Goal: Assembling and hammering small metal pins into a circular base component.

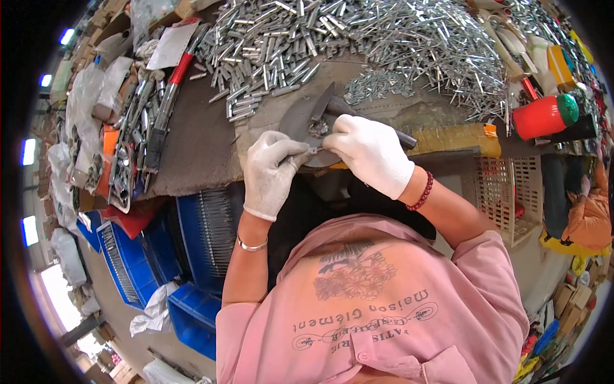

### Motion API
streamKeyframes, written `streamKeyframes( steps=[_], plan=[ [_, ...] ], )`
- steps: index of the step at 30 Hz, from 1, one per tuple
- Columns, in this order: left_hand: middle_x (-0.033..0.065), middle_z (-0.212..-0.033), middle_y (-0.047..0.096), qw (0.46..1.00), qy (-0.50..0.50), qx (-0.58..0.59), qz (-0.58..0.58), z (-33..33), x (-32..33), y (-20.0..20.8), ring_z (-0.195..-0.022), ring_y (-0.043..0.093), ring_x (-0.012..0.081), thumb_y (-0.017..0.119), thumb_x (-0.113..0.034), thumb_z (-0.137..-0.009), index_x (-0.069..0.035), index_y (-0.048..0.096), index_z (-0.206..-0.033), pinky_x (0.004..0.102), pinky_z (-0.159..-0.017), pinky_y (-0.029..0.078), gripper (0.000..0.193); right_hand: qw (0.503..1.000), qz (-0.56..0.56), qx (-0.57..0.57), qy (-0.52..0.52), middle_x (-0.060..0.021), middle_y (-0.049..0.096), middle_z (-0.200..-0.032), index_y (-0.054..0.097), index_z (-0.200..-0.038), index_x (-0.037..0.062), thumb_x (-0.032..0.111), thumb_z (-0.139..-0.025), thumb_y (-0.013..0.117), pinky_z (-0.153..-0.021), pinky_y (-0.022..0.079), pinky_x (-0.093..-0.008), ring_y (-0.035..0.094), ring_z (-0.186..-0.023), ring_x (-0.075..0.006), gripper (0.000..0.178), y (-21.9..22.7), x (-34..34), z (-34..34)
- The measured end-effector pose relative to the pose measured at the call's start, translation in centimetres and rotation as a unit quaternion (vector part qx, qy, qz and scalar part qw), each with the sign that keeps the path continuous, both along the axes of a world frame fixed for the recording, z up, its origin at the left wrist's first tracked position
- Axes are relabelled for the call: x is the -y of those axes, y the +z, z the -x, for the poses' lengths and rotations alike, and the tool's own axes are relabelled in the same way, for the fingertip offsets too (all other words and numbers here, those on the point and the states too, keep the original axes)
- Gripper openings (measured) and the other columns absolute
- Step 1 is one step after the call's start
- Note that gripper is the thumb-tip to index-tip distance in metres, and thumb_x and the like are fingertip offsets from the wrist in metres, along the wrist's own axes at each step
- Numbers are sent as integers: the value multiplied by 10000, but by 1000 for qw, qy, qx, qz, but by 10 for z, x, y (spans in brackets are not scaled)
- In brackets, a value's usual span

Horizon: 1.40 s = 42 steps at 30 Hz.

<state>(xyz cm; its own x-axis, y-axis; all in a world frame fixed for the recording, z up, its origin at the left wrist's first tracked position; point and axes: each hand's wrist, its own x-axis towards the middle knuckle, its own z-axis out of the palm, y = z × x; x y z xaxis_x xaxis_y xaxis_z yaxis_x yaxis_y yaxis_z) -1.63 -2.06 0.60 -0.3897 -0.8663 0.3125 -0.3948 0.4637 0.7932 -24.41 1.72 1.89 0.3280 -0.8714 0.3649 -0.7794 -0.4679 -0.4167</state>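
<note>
Both my hands wear white gloves and meet at the table's near edge. My left hand (272, 173) pinches a small metal part (313, 150) between thumb and fingertips. Closed in a pinch as well, my right hand (372, 153) has its fingertips at the other end of that part; the glove hides most of what it grips. Just beyond the fingers lies a round dark metal plate (293, 120) with a dark pointed metal piece (322, 102) on it. A dark bar or handle (405, 139) sticks out from behind my right hand.
Short metal tubes (275, 54) and thin metal rods (441, 54) cover the far table, with tiny metal pieces (380, 86) nearer. A red jar (537, 118) stands right. Blue bins (192, 313) sit lower left, a cream crate (495, 192) lower right. Another person (588, 214) is at far right.
</note>
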Motion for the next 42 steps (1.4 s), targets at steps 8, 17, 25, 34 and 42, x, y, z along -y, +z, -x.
streamKeyframes(
  steps=[8,17,25,34,42],
  plan=[
    [82,-790,644,998,4,18,66,2,-2,7,-740,643,241,882,-30,-762,-54,778,-865,358,-669,516,148,989,-8,-4,-147,-64,672,-945,788,-975,121,127,-888,757,-761,569,-375,702,-863,-304,93,0,31,62],
    [82,-804,649,999,0,16,48,3,-3,8,-742,641,255,883,-41,-767,-56,774,-863,364,-667,513,145,997,-59,-46,-13,-99,628,-1051,711,-1005,102,131,-917,712,-822,563,-424,675,-966,-345,93,-17,70,67],
    [83,-802,652,999,8,6,51,2,-3,4,-769,646,266,885,-58,-767,-57,769,-859,375,-688,514,148,990,-60,-101,-79,-89,632,-1026,730,-995,101,140,-905,724,-829,566,-418,682,-958,-319,98,-1,56,80],
    [86,-810,660,997,-2,21,68,4,-1,5,-775,648,275,894,-88,-777,-56,764,-863,382,-693,515,159,998,-49,-31,-33,-88,670,-1013,762,-1004,118,167,-909,685,-825,578,-412,700,-955,-323,132,-12,75,58],
    [80,-804,660,998,6,8,66,3,-3,3,-767,645,267,899,-74,-767,-50,762,-859,376,-685,513,167,994,-70,3,-87,-105,684,-986,747,-983,89,157,-881,717,-802,574,-409,696,-921,-334,125,-6,57,87]
  ],
)
